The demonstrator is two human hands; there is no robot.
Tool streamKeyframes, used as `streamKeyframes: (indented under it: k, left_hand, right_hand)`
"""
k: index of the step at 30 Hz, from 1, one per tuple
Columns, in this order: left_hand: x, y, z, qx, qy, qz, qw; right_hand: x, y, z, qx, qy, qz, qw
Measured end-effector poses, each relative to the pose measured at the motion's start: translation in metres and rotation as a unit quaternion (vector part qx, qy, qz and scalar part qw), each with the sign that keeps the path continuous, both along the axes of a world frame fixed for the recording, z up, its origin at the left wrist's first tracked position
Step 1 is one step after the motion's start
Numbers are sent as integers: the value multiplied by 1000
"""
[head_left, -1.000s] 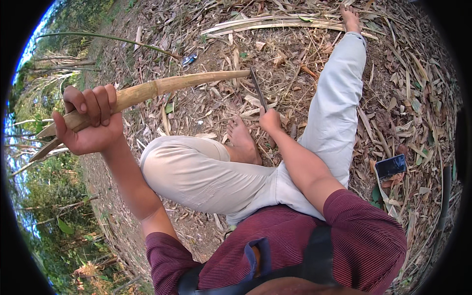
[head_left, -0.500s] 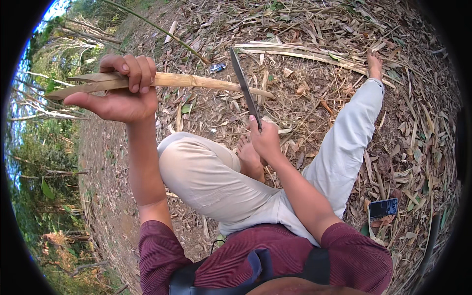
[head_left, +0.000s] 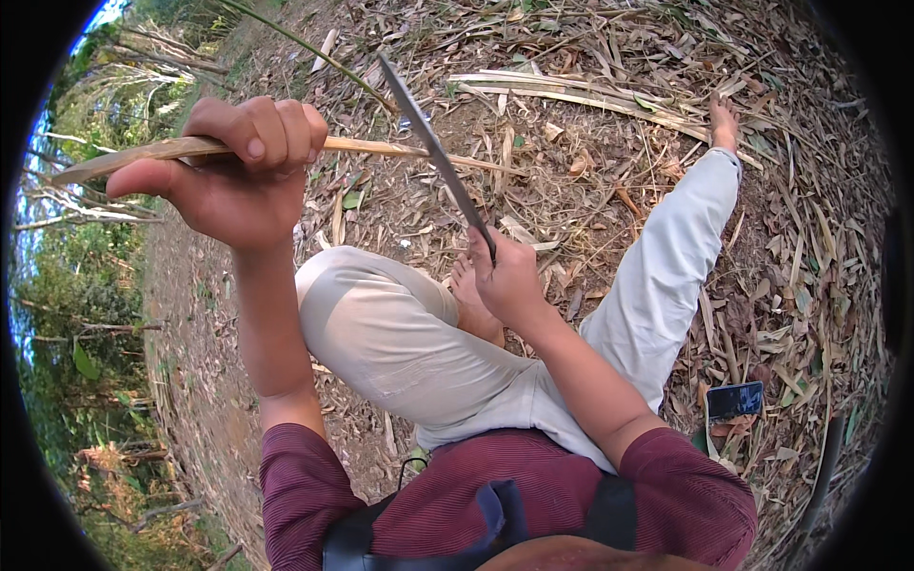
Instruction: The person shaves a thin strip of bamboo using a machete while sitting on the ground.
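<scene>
My left hand [head_left: 252, 181], raised at the left, is closed around a split wooden strip [head_left: 381, 148], pale and possibly bamboo. Its thumb stretches along the strip's broader left end, and the thin other end slants down to the leaf-strewn ground. My right hand [head_left: 514, 281] grips a long dark-bladed knife [head_left: 430, 141] near my bent left leg. The blade points up and to the left, crossing the strip in this view; whether the two touch I cannot tell. The knife's handle is mostly hidden inside my fist.
Several long pale strips [head_left: 590, 98] lie on the ground by my outstretched right foot [head_left: 724, 124]. A phone [head_left: 735, 401] rests among dry leaves at the right. One thin green stem [head_left: 314, 49] slants in from the upper left.
The strip has rolled in my left hand; its forked left end now looks like one narrow piece. The knife has swung left and tilts more, crossing the strip nearer my left hand.
</scene>
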State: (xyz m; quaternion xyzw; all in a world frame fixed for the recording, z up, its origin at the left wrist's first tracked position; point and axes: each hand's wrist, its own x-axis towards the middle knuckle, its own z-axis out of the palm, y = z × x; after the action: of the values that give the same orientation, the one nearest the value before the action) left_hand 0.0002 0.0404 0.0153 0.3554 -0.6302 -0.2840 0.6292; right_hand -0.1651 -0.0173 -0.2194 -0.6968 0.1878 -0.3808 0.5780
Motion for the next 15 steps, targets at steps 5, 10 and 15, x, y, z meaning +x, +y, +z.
streamKeyframes:
  k: [5, 10, 15]
  left_hand:
    - [26, 6, 3, -24, 23, 39, 999]
    - [11, -2, 0, -15, 10, 38, 999]
    - [21, 3, 0, -30, 14, 47, 998]
  right_hand:
    - [3, -4, -3, 19, 58, 16, 998]
    - [7, 5, -19, -111, -68, -55, 990]
    - [29, -8, -53, 68, 116, -35, 990]
